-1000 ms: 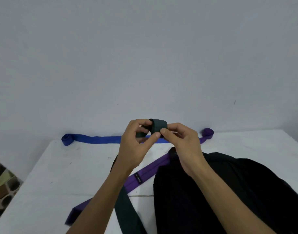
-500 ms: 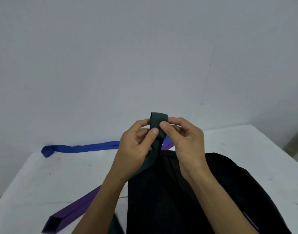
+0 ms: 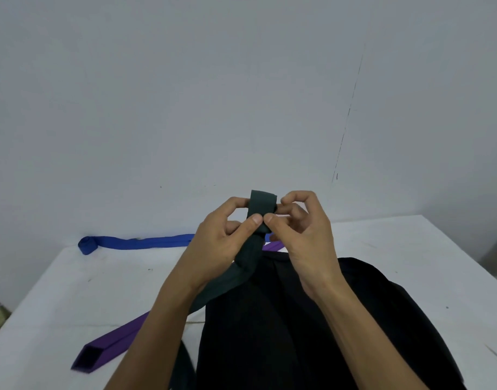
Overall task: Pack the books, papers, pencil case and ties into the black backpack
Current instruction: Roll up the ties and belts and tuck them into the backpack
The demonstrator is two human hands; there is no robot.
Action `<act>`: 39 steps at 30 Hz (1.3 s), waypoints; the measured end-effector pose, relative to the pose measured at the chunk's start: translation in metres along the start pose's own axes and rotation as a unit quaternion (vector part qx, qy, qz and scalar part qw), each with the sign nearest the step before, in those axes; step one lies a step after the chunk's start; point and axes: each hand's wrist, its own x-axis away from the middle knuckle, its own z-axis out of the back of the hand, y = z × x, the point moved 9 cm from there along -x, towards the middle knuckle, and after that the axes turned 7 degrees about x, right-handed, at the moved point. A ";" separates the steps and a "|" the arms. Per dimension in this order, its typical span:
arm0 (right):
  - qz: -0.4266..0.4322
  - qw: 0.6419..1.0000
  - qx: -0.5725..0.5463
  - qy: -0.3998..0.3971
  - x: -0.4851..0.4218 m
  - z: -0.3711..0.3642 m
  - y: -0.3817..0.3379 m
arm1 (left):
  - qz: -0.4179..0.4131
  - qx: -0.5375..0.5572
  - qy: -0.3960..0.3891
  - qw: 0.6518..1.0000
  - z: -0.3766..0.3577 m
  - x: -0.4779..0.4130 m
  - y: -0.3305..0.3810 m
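Our hands roll a dark green tie [image 3: 262, 205] above the backpack [image 3: 312, 327].
Left hand [image 3: 222, 246] and right hand [image 3: 301, 235] both pinch its rolled end.

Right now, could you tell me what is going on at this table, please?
A person pinches a partly rolled dark green tie between the left hand and the right hand, above a black backpack lying on the white table. The tie's loose end trails down under the left forearm. A blue tie, rolled at one end, lies by the wall, and a purple tie lies left of the backpack. Neither is packed yet.
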 end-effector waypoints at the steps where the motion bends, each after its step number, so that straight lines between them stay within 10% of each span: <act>1: 0.000 1.000 -0.002 0.001 -0.001 0.000 0.000 | 0.006 -0.002 0.006 1.000 0.001 0.001 0.000; 30: 0.275 0.948 0.161 0.011 0.033 -0.051 -0.024 | 0.077 0.128 0.020 0.989 0.052 0.025 -0.016; 39: 0.039 0.999 0.011 0.009 0.041 -0.055 0.003 | -0.022 0.100 0.004 0.995 0.068 0.029 -0.008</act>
